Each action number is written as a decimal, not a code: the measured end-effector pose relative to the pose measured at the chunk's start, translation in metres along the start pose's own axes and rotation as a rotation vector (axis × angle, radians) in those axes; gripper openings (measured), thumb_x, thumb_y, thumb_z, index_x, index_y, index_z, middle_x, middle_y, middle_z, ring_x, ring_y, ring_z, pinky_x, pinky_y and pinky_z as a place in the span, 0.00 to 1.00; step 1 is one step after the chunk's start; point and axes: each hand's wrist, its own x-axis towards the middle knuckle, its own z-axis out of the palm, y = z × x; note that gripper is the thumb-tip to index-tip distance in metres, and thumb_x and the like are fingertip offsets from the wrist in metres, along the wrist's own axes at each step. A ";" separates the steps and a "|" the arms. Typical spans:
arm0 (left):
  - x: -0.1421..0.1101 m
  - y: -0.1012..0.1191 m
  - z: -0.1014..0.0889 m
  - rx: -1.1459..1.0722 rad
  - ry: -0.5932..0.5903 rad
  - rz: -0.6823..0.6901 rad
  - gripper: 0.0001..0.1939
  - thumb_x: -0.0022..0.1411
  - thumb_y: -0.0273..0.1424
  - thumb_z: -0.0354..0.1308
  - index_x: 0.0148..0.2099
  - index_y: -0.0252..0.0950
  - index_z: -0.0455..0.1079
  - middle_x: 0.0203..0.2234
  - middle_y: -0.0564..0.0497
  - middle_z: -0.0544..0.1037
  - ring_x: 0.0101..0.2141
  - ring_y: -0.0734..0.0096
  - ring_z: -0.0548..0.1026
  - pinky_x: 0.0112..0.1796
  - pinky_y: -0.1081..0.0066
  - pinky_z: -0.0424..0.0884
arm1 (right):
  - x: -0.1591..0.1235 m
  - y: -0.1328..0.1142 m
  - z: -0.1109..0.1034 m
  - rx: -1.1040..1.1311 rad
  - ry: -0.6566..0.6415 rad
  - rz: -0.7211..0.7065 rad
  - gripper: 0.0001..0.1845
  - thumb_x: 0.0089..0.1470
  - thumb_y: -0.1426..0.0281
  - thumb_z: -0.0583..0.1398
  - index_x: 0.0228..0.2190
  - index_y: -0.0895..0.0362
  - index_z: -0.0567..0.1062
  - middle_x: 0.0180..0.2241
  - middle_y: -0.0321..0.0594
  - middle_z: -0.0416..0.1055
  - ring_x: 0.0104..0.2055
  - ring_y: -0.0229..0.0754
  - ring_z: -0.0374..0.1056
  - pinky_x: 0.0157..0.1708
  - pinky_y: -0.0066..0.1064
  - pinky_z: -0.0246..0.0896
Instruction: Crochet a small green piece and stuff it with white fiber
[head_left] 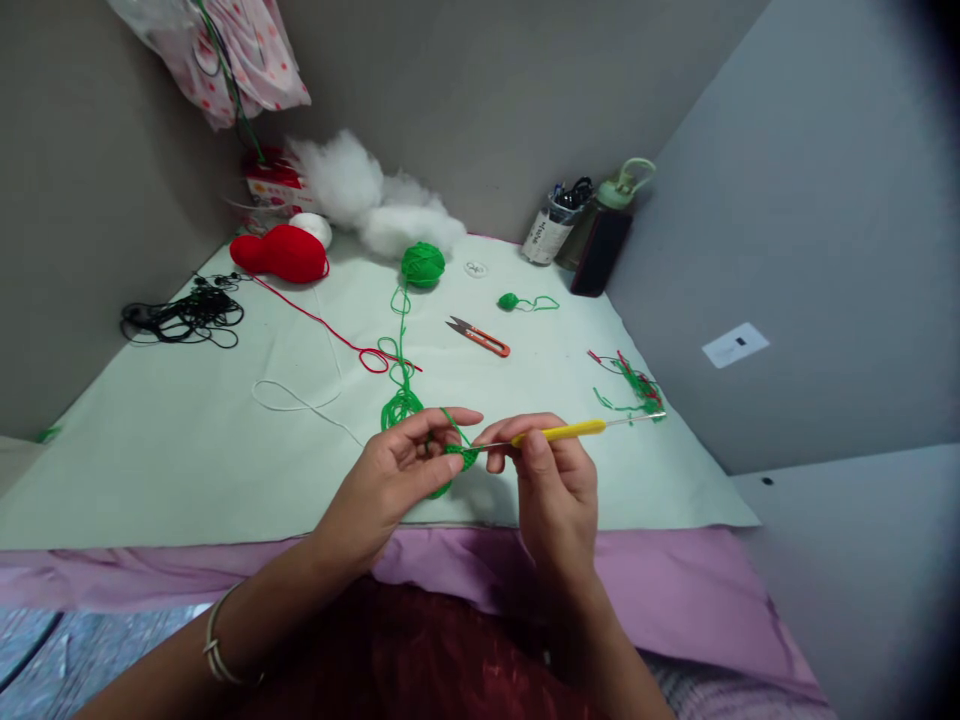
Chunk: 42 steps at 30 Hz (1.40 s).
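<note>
My left hand pinches a small green crochet piece between thumb and fingers, with green yarn running up over the raised index finger. My right hand grips a crochet hook by its yellow handle. The hook's thin metal shaft points left, its tip at the green piece; whether it is through a stitch I cannot tell. Behind my left hand lies a loose heap of green yarn, its strand leading back to a green yarn ball.
Thread snips lie mid-table near a small green crocheted piece. Red yarn, a black cord tangle and white stuffing sit at left and back. A pen cup, phone and yarn scraps are at right.
</note>
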 end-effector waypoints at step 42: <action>0.003 0.006 0.009 -0.264 0.003 -0.099 0.17 0.59 0.30 0.73 0.52 0.44 0.84 0.35 0.53 0.79 0.34 0.74 0.72 0.37 0.74 0.68 | -0.001 0.003 0.007 -0.126 0.036 -0.169 0.09 0.68 0.70 0.62 0.39 0.51 0.84 0.36 0.38 0.80 0.33 0.38 0.72 0.33 0.32 0.69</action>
